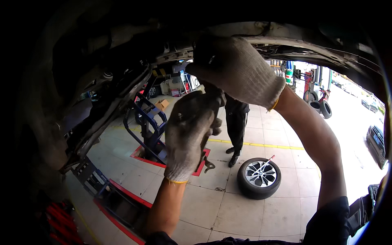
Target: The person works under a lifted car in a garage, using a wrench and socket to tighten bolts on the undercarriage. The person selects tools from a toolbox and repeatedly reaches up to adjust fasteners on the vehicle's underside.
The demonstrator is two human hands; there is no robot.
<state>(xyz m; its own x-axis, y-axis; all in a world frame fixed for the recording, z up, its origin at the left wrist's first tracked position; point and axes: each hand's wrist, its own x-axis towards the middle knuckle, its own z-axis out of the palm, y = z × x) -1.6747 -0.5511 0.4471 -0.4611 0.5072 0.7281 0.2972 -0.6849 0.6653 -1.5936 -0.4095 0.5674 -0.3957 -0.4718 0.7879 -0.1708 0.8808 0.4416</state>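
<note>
Workshop floor (281, 212): laid in pale square tiles, crossed by a yellow line (265, 145), with bright daylight to the right.
Car underside (286, 32): spread overhead and down the left side, mostly lost in shadow.
Left hand (185, 130): raised near the centre, in a pale knitted glove with dark grime and a yellow-edged cuff.
Left grip: curled closed around a dark part (207, 162).
Dark part: held roughly upright in the left hand, lower than the right; ends below in a small hooked metal tip, with its upper end hard to make out.
Right hand (241, 69): gloved alike, raised higher, just under the car.
Right grip: swallowed by shadow at the fingertips; cannot tell whether spread, pressed together or pinching something.
Person beyond (237, 122): standing in dark trousers and dark shoes, hidden higher up behind the gloves.
Wheel (259, 183): lying flat on the tiles, with a red-ended rod (267, 162) across its silver spokes.
Blue lift frame (149, 122): standing left of centre inside a red border, near a cardboard box (162, 104).
Right background: lined with loose tyres (325, 109) and, outdoors, a dark parked car (376, 141).
</note>
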